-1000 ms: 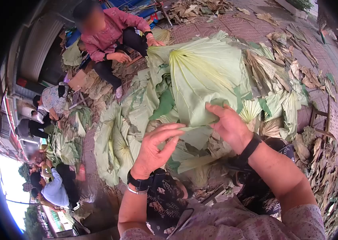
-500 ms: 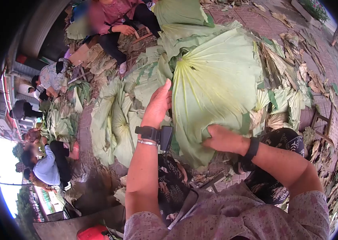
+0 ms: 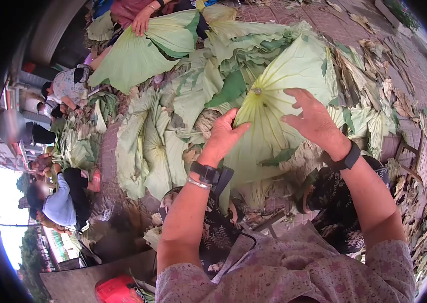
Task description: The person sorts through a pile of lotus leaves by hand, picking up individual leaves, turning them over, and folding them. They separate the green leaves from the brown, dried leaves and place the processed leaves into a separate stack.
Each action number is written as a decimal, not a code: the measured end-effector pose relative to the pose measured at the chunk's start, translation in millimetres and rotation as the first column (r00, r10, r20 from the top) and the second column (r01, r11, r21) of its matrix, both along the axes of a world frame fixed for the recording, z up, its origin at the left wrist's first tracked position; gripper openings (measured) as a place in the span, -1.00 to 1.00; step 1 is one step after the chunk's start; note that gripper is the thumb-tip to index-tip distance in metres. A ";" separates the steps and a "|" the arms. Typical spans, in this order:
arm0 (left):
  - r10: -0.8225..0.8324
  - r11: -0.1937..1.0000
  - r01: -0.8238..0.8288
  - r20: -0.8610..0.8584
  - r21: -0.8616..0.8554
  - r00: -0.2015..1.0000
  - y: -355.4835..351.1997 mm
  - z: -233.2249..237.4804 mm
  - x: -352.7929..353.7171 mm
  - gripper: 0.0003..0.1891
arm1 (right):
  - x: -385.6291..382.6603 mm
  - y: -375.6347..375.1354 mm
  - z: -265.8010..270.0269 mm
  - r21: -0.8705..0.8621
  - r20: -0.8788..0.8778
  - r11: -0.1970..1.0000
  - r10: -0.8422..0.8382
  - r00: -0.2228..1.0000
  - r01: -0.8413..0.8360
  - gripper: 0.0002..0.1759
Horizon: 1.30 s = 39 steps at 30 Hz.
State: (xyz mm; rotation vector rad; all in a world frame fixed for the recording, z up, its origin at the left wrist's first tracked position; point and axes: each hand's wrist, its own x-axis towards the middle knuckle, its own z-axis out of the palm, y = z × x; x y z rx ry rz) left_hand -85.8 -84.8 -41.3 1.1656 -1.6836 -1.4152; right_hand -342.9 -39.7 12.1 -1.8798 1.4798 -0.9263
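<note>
A large pale green leaf (image 3: 274, 116) with yellowish veins and a small round centre lies before me on a leaf pile. My left hand (image 3: 226, 135) is at its left edge, thumb and fingers apart; whether it touches the leaf I cannot tell. Over the right part of the leaf my right hand (image 3: 317, 121) is spread, holding nothing. Left of my left hand lie more flat pale leaves (image 3: 155, 146). A darker green leaf piece (image 3: 231, 90) shows beside the big leaf's upper left edge.
A person opposite holds a wide leaf (image 3: 135, 58) at the upper left. Other people sit or bend at the far left, one in a light blue top (image 3: 61, 202). Dry brown leaves (image 3: 365, 76) cover the right. A chair (image 3: 418, 156) stands there; a red bag (image 3: 117, 290) lies lower left.
My right hand has come off the leaf's lower edge, moved up and opened. My left hand has shifted slightly right and down. The person opposite now holds a big leaf.
</note>
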 end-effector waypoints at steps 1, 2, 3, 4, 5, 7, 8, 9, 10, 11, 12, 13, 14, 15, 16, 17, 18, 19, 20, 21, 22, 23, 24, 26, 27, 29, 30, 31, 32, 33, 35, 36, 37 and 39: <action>-0.042 0.997 0.046 0.067 -0.058 0.997 6.6 0.5 -0.4 -0.73 | 1.9 -4.4 -4.3 -0.186 -0.128 0.980 -0.101 0.987 0.076 -0.51; -0.086 0.988 0.101 0.133 -0.113 0.987 13.0 0.6 -2.7 -0.72 | 2.8 -7.4 -7.8 -0.293 -0.200 0.954 -0.127 0.972 0.065 -0.47; -0.090 0.986 0.118 0.212 -0.121 0.973 18.4 1.2 -4.6 -0.71 | 3.7 -11.0 -11.7 -0.399 -0.265 0.915 -0.171 0.949 0.054 -0.43; -0.109 0.980 0.150 0.284 -0.127 0.952 23.8 2.0 -3.2 -0.71 | 3.9 -12.5 -14.6 -0.417 -0.303 0.909 -0.132 0.944 -0.007 -0.41; -0.147 0.970 0.204 0.348 -0.133 0.926 27.2 1.5 -5.3 -0.70 | 0.7 -10.9 -17.1 -0.429 -0.347 0.902 -0.112 0.931 -0.051 -0.38; -0.133 0.929 0.288 0.516 -0.233 0.846 31.2 -1.9 -7.2 -0.70 | 0.1 -13.1 -17.4 -0.444 -0.336 0.882 0.000 0.942 -0.158 -0.53; -0.145 0.954 0.249 0.468 -0.169 0.872 36.4 2.1 -11.2 -0.68 | 0.7 -13.0 -14.7 -0.373 -0.338 0.910 0.046 0.940 -0.179 -0.62; -0.142 0.974 0.203 0.429 -0.101 0.892 39.3 6.0 -14.9 -0.65 | 3.2 -13.1 -12.0 -0.306 -0.326 0.930 0.100 0.940 -0.206 -0.70; -0.178 0.975 0.217 0.402 -0.055 0.898 38.7 4.2 -18.2 -0.62 | 6.8 -11.5 -1.2 -0.126 -0.371 0.963 0.177 0.912 -0.238 -0.73; -0.203 0.975 0.222 0.380 -0.005 0.902 39.0 3.1 -18.7 -0.59 | 12.4 -8.6 8.2 0.061 -0.388 0.962 0.269 0.881 -0.266 -0.76; -0.222 0.974 0.220 0.360 0.048 0.906 41.7 2.2 -18.0 -0.56 | 19.4 -5.2 4.3 0.074 -0.390 0.959 0.281 0.877 -0.274 -0.77; -0.201 0.980 0.192 0.329 0.060 0.923 43.9 0.1 -20.0 -0.56 | 24.8 -2.9 -3.9 0.084 -0.394 0.956 0.292 0.872 -0.282 -0.78; -0.175 0.984 0.160 0.296 0.072 0.939 45.9 -2.8 -22.5 -0.56 | 27.1 -0.8 -12.6 0.094 -0.400 0.951 0.306 0.864 -0.294 -0.78; -0.145 0.988 0.126 0.264 0.086 0.954 46.4 -4.3 -24.8 -0.57 | 27.0 1.5 -21.8 0.005 -0.400 0.957 0.268 0.876 -0.291 -0.80; -0.179 0.979 0.149 0.228 0.143 0.957 43.5 -3.8 -24.2 -0.52 | 26.4 3.2 -31.5 -0.085 -0.396 0.954 0.231 0.889 -0.286 -0.82; -0.199 0.970 0.169 0.169 0.174 0.965 41.5 -2.8 -23.9 -0.53 | 26.6 4.2 -42.1 -0.172 -0.383 0.944 0.198 0.902 -0.281 -0.84; -0.215 0.960 0.189 0.111 0.206 0.970 39.9 -1.8 -23.4 -0.54 | 26.8 4.0 -49.5 -0.281 -0.417 0.926 0.120 0.901 -0.253 -0.85; -0.227 0.949 0.209 0.051 0.237 0.972 39.2 -1.3 -22.8 -0.55 | 26.2 1.9 -56.2 -0.387 -0.442 0.893 0.039 0.896 -0.229 -0.85; -0.245 0.959 0.226 0.098 0.172 0.965 40.0 -1.9 -21.7 -0.57 | 25.5 -0.9 -62.3 -0.489 -0.457 0.846 -0.043 0.889 -0.210 -0.85; -0.258 0.964 0.244 0.146 0.107 0.955 41.1 -3.0 -20.9 -0.58 | 23.6 -4.0 -57.8 -0.437 -0.503 0.866 -0.013 0.864 -0.241 -0.84; -0.267 0.964 0.264 0.194 0.041 0.944 42.4 -2.6 -21.1 -0.60 | 20.4 -7.1 -48.1 -0.383 -0.547 0.883 0.019 0.837 -0.270 -0.83; -0.240 0.970 0.226 0.181 0.092 0.954 45.8 1.0 -20.5 -0.59 | 18.5 -7.6 -41.3 -0.324 -0.589 0.899 0.052 0.806 -0.295 -0.81; -0.223 0.969 0.200 0.164 0.143 0.961 50.4 8.7 -24.0 -0.58 | 18.0 -7.1 -38.6 -0.292 -0.600 0.902 0.085 0.796 -0.317 -0.83; -0.239 0.971 0.233 0.165 0.054 0.957 54.1 3.5 -27.7 -0.55 | 18.2 -8.2 -35.4 -0.222 -0.618 0.917 0.131 0.775 -0.331 -0.85; -0.252 0.967 0.256 0.235 0.015 0.939 54.2 4.8 -28.1 -0.55 | 18.9 -7.1 -35.8 -0.256 -0.611 0.909 0.112 0.784 -0.329 -0.87; -0.249 0.954 0.293 0.371 -0.067 0.895 54.1 12.1 -27.2 -0.54 | 22.2 -5.9 -37.4 -0.328 -0.595 0.883 0.084 0.799 -0.337 -0.90; -0.250 0.935 0.332 0.436 -0.124 0.865 53.2 12.8 -24.2 -0.54 | 21.0 -5.0 -35.2 -0.360 -0.579 0.865 0.087 0.810 -0.350 -0.89; -0.220 0.936 0.322 0.476 -0.143 0.852 53.2 12.3 -25.3 -0.54 | 19.0 -3.1 -33.7 -0.342 -0.558 0.884 0.083 0.826 -0.320 -0.89; -0.183 0.938 0.306 0.515 -0.163 0.837 54.2 13.0 -24.9 -0.54 | 18.9 -2.1 -32.2 -0.324 -0.534 0.899 0.084 0.841 -0.295 -0.88; -0.136 0.942 0.281 0.556 -0.184 0.820 56.0 15.5 -22.4 -0.54 | 21.2 -3.0 -32.1 -0.306 -0.508 0.910 0.091 0.856 -0.279 -0.88; -0.113 0.904 0.321 0.565 -0.283 0.817 57.5 19.2 -26.6 -0.60 | 16.1 -4.4 -32.2 -0.196 -0.532 0.952 0.100 0.841 -0.237 -0.89; -0.095 0.905 0.318 0.594 -0.283 0.799 57.5 18.5 -25.6 -0.61 | 14.3 -7.2 -32.4 -0.146 -0.538 0.960 0.126 0.834 -0.239 -0.90; -0.069 0.910 0.306 0.626 -0.280 0.777 58.0 17.1 -22.6 -0.63 | 8.3 -9.4 -32.3 -0.068 -0.602 0.969 0.149 0.784 -0.237 -0.91; -0.018 0.838 0.350 0.619 -0.419 0.785 57.5 10.1 -18.2 -0.64 | -2.9 -11.4 -37.3 -0.026 -0.650 0.980 0.133 0.748 -0.197 -0.91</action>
